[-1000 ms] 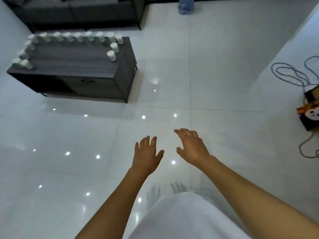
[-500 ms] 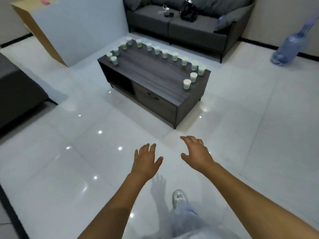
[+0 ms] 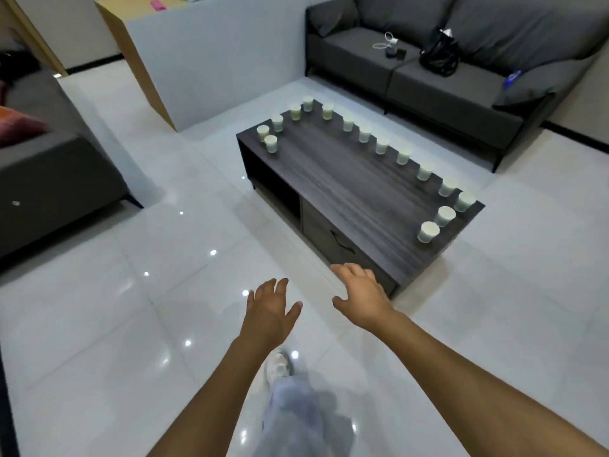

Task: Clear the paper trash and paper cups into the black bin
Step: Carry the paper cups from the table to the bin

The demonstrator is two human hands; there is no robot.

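Fifteen paper cups (image 3: 381,145) stand upright along the edges of a dark wood coffee table (image 3: 339,189): two at its left corner, a long row down the far edge, three at the right end, the nearest of these (image 3: 428,231) by the right front corner. No black bin shows in this view.

Left to right:
- Dark grey seat (image 3: 49,179), left edge, with an orange-red cushion (image 3: 16,127) on it.
- White tiled floor (image 3: 99,324), glossy, with light spots.
- Wood-sided counter (image 3: 197,61) with a pale front panel, upper left; a pink item (image 3: 157,3) lies on top.
- Left hand (image 3: 272,313), palm down, fingers straight and spread, holding nothing, over bare floor.
- White shoe (image 3: 278,366) and pale trouser leg (image 3: 303,420), below the hands.
- Right hand (image 3: 361,296), palm down, fingers loosely bent and apart, holding nothing, near the table's front corner, not touching it.
- Dark grey sofa (image 3: 445,67) behind the table, carrying a white cable (image 3: 387,41) and a black bag (image 3: 440,56).
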